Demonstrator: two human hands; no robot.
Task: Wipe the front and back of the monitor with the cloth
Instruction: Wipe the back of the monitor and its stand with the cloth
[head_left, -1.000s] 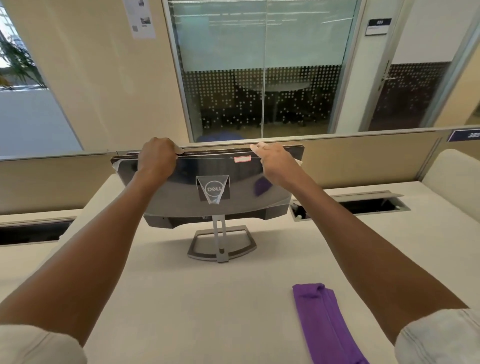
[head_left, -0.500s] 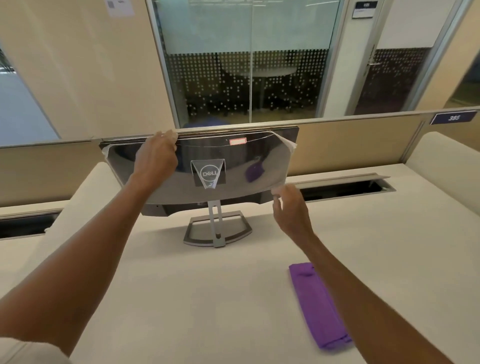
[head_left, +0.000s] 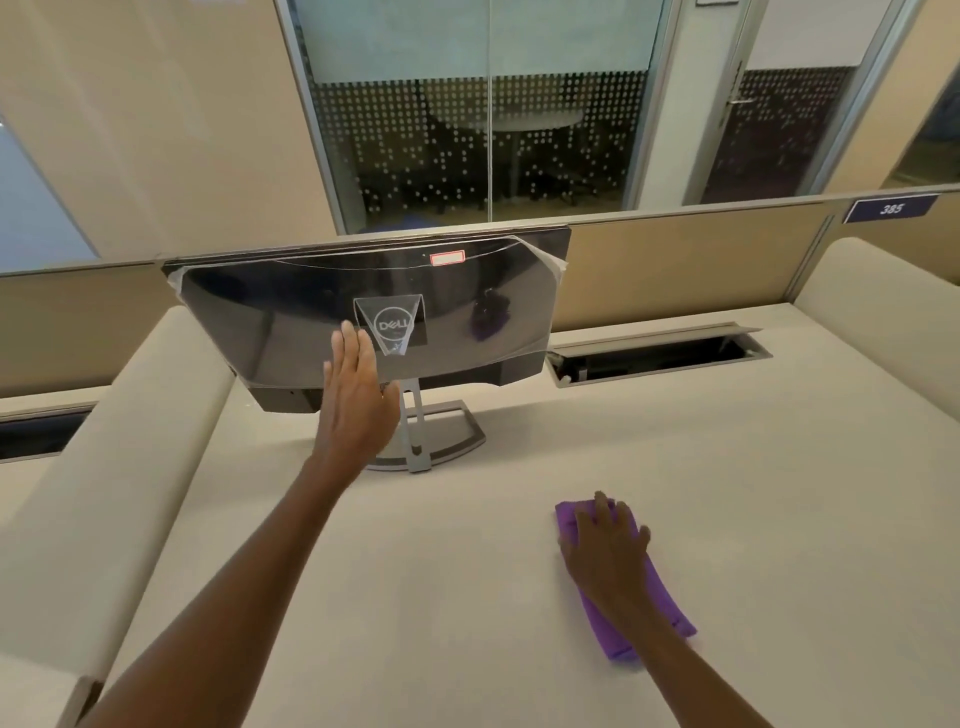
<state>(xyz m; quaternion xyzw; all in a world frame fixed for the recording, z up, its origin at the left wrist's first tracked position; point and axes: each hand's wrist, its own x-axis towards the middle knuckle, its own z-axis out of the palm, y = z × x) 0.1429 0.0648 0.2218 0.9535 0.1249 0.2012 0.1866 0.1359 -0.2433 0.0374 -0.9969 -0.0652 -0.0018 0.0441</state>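
Head view: monitor (head_left: 291, 322) back toward camera, long axis left-right

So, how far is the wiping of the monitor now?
Done: nothing wiped that shows; the black Dell monitor turns its back to the camera. In hand: the right hand lies on the folded purple cloth on the desk; the open left hand reaches toward the monitor's back. Left: wiping back and front.

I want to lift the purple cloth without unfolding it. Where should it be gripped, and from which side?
The purple cloth lies flat on the desk as a long folded strip. Probably come from above and pinch across its narrow width at the far end, where the right hand rests.
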